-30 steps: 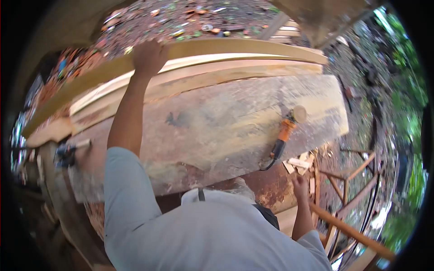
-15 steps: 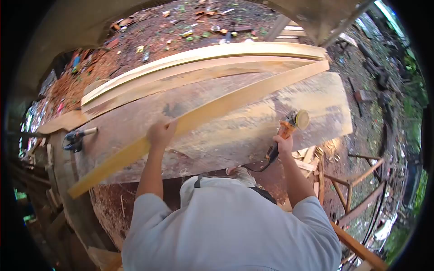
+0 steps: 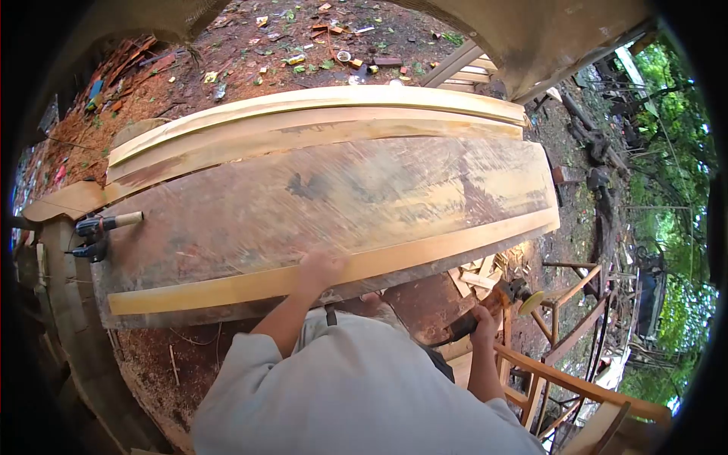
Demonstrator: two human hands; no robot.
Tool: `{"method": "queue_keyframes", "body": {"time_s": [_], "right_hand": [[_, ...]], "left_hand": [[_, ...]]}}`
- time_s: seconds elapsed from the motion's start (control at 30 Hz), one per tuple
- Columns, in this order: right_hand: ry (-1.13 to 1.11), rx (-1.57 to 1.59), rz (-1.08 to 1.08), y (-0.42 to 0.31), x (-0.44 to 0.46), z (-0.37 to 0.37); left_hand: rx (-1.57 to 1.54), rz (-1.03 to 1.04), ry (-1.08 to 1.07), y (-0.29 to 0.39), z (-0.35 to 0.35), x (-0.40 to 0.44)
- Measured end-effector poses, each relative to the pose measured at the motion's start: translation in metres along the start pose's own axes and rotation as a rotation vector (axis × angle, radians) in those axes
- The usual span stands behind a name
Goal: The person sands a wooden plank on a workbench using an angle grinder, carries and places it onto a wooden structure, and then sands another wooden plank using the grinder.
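Observation:
A long light plank (image 3: 425,249) lies along the near edge of the worn wooden table (image 3: 364,182). My left hand (image 3: 321,271) is on this plank near its middle; the fingers are blurred, but they look closed on it. Off the table's near right side, my right hand (image 3: 485,324) is wrapped round the body of an orange and black grinder (image 3: 497,299). The grinder's yellowish disc (image 3: 531,303) points to the right.
More planks (image 3: 318,106) lie along the table's far edge. A dark power tool (image 3: 92,227) sits at the left end. Wood offcuts (image 3: 478,277) and a wooden frame (image 3: 584,383) are at the right. Litter is scattered on the ground beyond.
The plank has come from the far side to the table's near edge with my left hand. My right hand took hold of the grinder and lifted it off the table, toward the near right.

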State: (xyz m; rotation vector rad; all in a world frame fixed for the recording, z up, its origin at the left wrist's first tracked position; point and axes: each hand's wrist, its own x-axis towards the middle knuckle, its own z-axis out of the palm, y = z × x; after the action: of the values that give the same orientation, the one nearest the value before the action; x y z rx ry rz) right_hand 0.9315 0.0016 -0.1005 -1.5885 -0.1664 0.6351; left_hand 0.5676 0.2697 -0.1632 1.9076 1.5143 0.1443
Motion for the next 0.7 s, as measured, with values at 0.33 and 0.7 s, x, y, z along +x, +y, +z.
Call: {"method": "queue_keyframes", "body": {"time_s": [0.33, 0.7], "right_hand": [[-0.035, -0.153, -0.109, -0.052, -0.088, 0.026], [-0.226, -0.008, -0.285, -0.037, -0.129, 0.056]], "left_hand": [[0.032, 0.109, 0.162, -0.027, 0.014, -0.034], [-0.239, 0.605, -0.183, 0.034, 0.02, -0.076]]}}
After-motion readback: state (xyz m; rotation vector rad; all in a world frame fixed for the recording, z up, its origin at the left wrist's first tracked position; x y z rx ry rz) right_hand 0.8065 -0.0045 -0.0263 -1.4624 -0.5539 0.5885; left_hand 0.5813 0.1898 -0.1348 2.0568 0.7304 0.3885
